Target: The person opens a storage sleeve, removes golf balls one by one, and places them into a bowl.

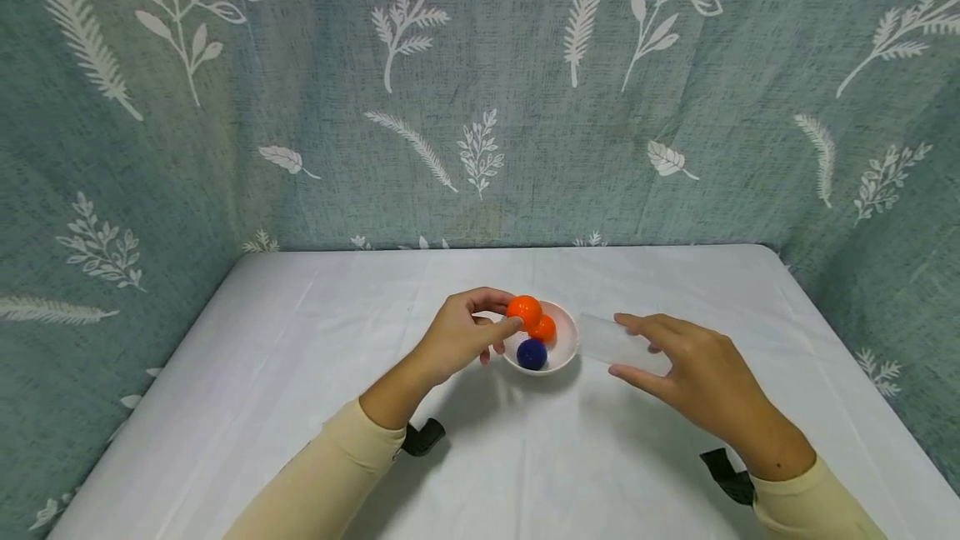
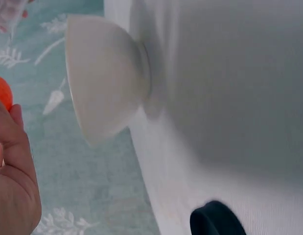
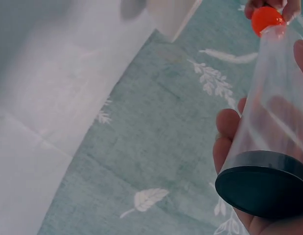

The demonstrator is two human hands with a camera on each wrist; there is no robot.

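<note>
My left hand (image 1: 463, 335) pinches an orange ball (image 1: 524, 312) between thumb and fingers, above a white bowl (image 1: 567, 347). Inside the bowl lie another orange ball (image 1: 543, 330) and a dark blue ball (image 1: 532, 354). To the right of the bowl, my right hand (image 1: 697, 365) grips a clear plastic tube (image 1: 617, 342), tilted, its far end toward the bowl. A dark cap (image 3: 264, 191) closes the tube's near end in the right wrist view. From the head, a gap shows between the held ball and the tube. The left wrist view shows the bowl's outer side (image 2: 104, 78).
A white cloth covers the table (image 1: 300, 407). Behind it and at both sides hangs a green curtain (image 1: 525, 148) with white leaf prints. Dark straps (image 1: 424, 437) sit at both wrists.
</note>
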